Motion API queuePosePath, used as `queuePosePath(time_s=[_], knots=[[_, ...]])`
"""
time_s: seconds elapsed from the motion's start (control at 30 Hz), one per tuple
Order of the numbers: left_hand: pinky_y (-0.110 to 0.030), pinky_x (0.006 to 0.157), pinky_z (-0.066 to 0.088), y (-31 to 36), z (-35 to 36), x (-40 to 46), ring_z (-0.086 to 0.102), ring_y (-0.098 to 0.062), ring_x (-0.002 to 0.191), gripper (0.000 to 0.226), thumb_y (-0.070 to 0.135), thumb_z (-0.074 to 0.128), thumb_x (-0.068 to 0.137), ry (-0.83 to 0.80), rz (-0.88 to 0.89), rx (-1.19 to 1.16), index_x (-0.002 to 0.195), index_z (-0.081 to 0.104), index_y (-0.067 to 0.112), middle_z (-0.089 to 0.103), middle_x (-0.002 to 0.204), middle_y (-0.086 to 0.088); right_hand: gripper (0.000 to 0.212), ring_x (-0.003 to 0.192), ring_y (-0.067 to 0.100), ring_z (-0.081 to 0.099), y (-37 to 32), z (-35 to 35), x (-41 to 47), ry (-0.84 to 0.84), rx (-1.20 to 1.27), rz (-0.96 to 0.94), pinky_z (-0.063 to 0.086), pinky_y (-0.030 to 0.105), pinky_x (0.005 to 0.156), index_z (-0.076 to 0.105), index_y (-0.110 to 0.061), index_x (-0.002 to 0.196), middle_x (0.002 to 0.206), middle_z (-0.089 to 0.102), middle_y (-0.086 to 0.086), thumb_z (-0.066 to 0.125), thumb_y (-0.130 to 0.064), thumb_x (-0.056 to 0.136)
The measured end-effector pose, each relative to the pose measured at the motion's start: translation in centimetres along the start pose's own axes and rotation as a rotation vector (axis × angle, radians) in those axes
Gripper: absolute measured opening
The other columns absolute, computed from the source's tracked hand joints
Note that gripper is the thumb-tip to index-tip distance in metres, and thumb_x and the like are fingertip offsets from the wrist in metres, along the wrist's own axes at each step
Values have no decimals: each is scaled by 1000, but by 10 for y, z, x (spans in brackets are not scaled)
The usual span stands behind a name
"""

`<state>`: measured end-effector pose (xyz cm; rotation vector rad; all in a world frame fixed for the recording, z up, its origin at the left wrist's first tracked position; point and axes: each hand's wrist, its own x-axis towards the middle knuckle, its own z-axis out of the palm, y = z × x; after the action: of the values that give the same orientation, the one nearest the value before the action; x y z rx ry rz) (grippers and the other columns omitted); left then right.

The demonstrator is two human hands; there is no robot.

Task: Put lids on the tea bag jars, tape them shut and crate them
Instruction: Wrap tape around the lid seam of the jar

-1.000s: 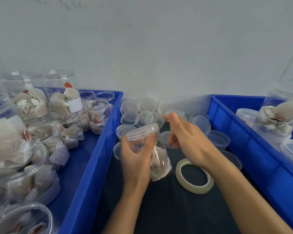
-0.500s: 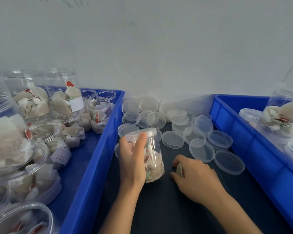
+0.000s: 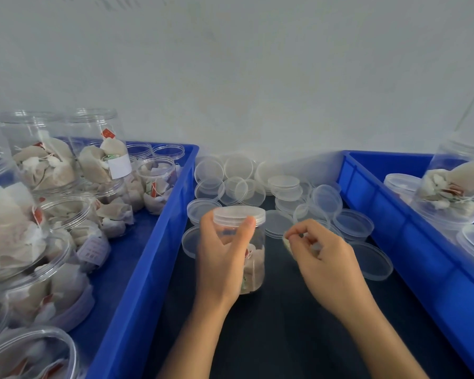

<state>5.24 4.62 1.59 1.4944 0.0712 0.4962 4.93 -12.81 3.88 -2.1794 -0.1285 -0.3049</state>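
Gripping the lidded jar (image 3: 246, 250), left hand (image 3: 219, 258); right hand (image 3: 323, 258) beside it pinches the tape roll (image 3: 288, 246).

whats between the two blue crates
In the head view, loose clear lids lie on the dark mat between them, plus the lidded jar held upright by the left hand.

wall: pale grey-white plaster wall (image 3: 257, 77), behind everything
tabletop: dark, matte black tabletop (image 3: 271, 337), between the bins

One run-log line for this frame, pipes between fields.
phase: taping | left hand: holds lidded jar upright | right hand: holds tape roll | not yet crated
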Motion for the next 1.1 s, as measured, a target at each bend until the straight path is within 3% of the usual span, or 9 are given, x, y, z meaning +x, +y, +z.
queuePosePath(time_s=[0.13, 0.23, 0.33, 0.47, 0.73, 0.97, 1.1], knots=[[-31, 86, 61, 0, 4, -8, 70, -4, 109, 60, 69, 66, 80, -104, 34, 93, 131, 53, 39, 70, 120, 19, 7, 89, 0, 63, -9, -2, -5, 76, -61, -181, 49, 27, 66, 63, -46, 95, 99, 64, -25, 58, -48, 98], [-39, 91, 60, 1, 5, -11, 68, -8, 110, 55, 63, 63, 83, -143, 57, 91, 132, 52, 40, 69, 123, 16, 8, 79, 5, 62, -13, -1, -9, 176, -267, -294, 50, 30, 61, 60, -45, 93, 92, 59, -22, 56, -50, 99], [-35, 87, 57, 4, 6, -12, 69, -13, 104, 49, 54, 61, 85, -171, 84, 112, 131, 51, 39, 69, 121, 10, 8, 67, 10, 58, -15, -2, -11, 216, -371, -364, 51, 35, 54, 63, -42, 96, 87, 57, -17, 57, -46, 100], [-38, 95, 57, 4, 5, -13, 64, -13, 113, 54, 38, 64, 84, -208, 91, 166, 135, 48, 40, 64, 127, 13, 10, 61, 12, 57, -16, -2, -10, 226, -422, -395, 49, 36, 48, 66, -37, 95, 85, 57, -15, 60, -43, 101], [-39, 102, 57, 1, 7, -13, 60, -8, 125, 79, 54, 77, 86, -213, 104, 224, 152, 38, 36, 58, 140, 14, 10, 62, 13, 56, -13, -3, -10, 247, -420, -382, 49, 36, 49, 66, -38, 93, 84, 57, -13, 61, -42, 101], [-38, 101, 57, 1, 6, -12, 61, -2, 120, 68, 50, 74, 86, -194, 103, 205, 145, 43, 39, 61, 133, 19, 10, 63, 14, 57, -14, -3, -11, 253, -391, -391, 50, 38, 50, 66, -39, 93, 83, 57, -12, 60, -42, 101], [-35, 101, 56, 0, 7, -13, 60, -4, 122, 72, 55, 74, 85, -200, 125, 202, 147, 42, 37, 59, 137, 17, 10, 62, 14, 57, -15, -4, -10, 260, -391, -381, 50, 38, 50, 68, -37, 94, 82, 57, -14, 62, -41, 100]])
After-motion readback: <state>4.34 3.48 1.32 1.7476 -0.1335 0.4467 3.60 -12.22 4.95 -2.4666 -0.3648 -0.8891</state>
